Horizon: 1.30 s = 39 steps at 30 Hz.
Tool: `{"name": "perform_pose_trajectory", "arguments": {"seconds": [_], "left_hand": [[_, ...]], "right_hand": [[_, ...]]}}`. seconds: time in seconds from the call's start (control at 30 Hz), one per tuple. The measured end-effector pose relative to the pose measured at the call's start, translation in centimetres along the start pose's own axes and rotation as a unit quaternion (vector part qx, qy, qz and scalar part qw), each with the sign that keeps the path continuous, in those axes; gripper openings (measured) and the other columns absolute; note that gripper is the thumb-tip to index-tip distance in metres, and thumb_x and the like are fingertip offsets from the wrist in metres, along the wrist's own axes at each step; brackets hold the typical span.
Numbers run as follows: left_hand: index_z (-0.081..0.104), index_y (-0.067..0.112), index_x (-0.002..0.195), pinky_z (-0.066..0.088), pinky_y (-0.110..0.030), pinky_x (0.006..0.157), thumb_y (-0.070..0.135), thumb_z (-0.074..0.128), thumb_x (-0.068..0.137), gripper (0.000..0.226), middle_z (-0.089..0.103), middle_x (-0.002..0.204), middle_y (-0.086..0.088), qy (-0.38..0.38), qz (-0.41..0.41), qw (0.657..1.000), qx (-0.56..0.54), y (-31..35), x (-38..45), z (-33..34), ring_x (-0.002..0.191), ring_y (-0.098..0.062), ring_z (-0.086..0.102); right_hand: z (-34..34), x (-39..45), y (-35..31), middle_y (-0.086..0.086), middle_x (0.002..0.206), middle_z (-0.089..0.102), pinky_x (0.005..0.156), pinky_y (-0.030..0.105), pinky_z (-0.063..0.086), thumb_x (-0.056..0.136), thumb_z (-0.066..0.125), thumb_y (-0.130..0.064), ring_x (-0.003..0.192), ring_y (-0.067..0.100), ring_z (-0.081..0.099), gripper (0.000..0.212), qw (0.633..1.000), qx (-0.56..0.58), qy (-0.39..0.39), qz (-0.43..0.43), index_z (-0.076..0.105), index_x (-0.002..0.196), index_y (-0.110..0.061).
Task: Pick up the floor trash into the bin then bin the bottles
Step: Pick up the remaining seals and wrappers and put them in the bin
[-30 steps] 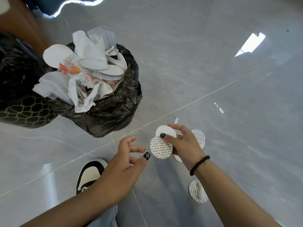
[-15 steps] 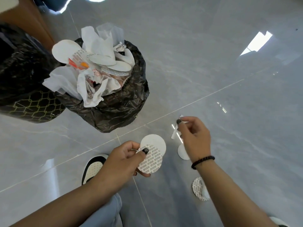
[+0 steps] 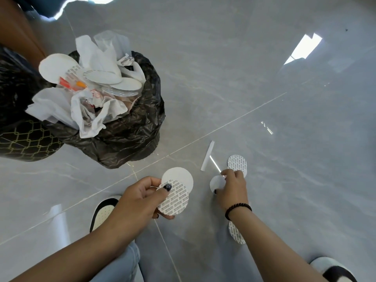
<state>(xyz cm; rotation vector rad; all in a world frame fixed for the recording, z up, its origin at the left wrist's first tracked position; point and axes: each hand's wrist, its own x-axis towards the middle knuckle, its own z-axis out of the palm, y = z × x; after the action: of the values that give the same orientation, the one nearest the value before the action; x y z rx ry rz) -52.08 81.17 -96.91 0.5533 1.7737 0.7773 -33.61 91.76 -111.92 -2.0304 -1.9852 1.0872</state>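
Note:
My left hand (image 3: pixel 142 200) pinches two round paper discs (image 3: pixel 179 188) between thumb and fingers, one plain white and one printed, just above the floor. My right hand (image 3: pixel 232 190) is down at the floor with its fingers and thumb curled round the edge of a small white disc (image 3: pixel 216 183). A printed disc (image 3: pixel 237 162) lies just beyond that hand. Left of it lies a thin white paper strip (image 3: pixel 207 155). Another printed disc (image 3: pixel 236 235) sits partly under my right forearm. The bin (image 3: pixel 132 131), lined with a black bag, stands at the left, heaped with crumpled paper and discs.
A dark patterned container (image 3: pixel 24 139) with its own black bag stands left of the bin. My shoes (image 3: pixel 101 212) (image 3: pixel 333 269) are on the glossy grey tiles near the bottom. No bottles are in view.
The two discs passed from my right hand to my left. My right hand then went to the paper strip and has now dropped back to the small white disc on the floor.

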Motion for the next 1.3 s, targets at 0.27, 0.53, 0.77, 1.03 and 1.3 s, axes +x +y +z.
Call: {"name": "perform_pose_trajectory", "arguments": {"seconds": [0.27, 0.53, 0.77, 1.03, 1.3], "left_hand": [[0.063, 0.013, 0.103, 0.042, -0.025, 0.058, 0.012, 0.053, 0.095, 0.013, 0.076, 0.080, -0.002, 0.004, -0.002, 1.000, -0.004, -0.1, -0.1, -0.2, 0.066, -0.022, 0.072], [0.066, 0.020, 0.096, 0.047, -0.015, 0.052, 0.016, 0.058, 0.093, 0.009, 0.075, 0.078, 0.009, 0.051, -0.011, 0.999, 0.007, -0.8, 0.6, -0.6, 0.069, -0.002, 0.066], [0.061, 0.018, 0.098, 0.041, -0.019, 0.047, 0.019, 0.055, 0.095, 0.007, 0.071, 0.069, 0.005, 0.093, -0.005, 0.996, 0.005, -0.9, 0.9, -1.0, 0.047, -0.007, 0.058], [0.061, 0.019, 0.098, 0.043, -0.023, 0.047, 0.020, 0.057, 0.093, 0.006, 0.072, 0.075, -0.001, 0.102, 0.006, 0.995, -0.006, -0.7, 0.6, -0.8, 0.039, -0.007, 0.052], [0.064, 0.017, 0.092, 0.046, -0.022, 0.045, 0.018, 0.062, 0.090, 0.003, 0.074, 0.074, 0.002, 0.112, 0.017, 0.993, -0.025, -0.7, 0.5, -0.8, 0.047, -0.007, 0.056]], "right_hand": [[-0.6, 0.8, -0.2, 0.009, 0.123, 0.045, 0.090, 0.033, 0.044, 0.073, 0.070, -0.005, 0.114, 0.030, 0.046, 0.056, 0.998, 0.011, -0.037, 0.048, 0.047, 0.124, -0.014], [-3.0, 0.3, -2.6, 0.009, 0.084, 0.064, 0.057, 0.028, 0.043, 0.083, 0.069, -0.008, 0.067, 0.019, 0.057, 0.017, 0.926, 0.316, -0.144, 0.151, 0.065, 0.099, -0.008], [-6.8, -1.8, -9.6, 0.006, 0.073, 0.068, 0.044, 0.019, 0.042, 0.083, 0.066, -0.001, 0.050, 0.012, 0.058, 0.018, 0.840, 0.428, -0.332, 0.023, 0.065, 0.100, -0.008], [-5.9, -4.1, -11.5, 0.010, 0.087, 0.066, 0.050, 0.021, 0.052, 0.078, 0.074, -0.005, 0.054, 0.017, 0.066, 0.034, 0.886, 0.274, -0.365, -0.085, 0.061, 0.109, -0.014], [-9.7, 5.7, -3.4, 0.012, 0.106, 0.068, 0.079, 0.034, 0.054, 0.078, 0.075, -0.014, 0.085, 0.023, 0.063, 0.028, 0.976, 0.200, 0.019, 0.081, 0.063, 0.104, -0.013]]}}
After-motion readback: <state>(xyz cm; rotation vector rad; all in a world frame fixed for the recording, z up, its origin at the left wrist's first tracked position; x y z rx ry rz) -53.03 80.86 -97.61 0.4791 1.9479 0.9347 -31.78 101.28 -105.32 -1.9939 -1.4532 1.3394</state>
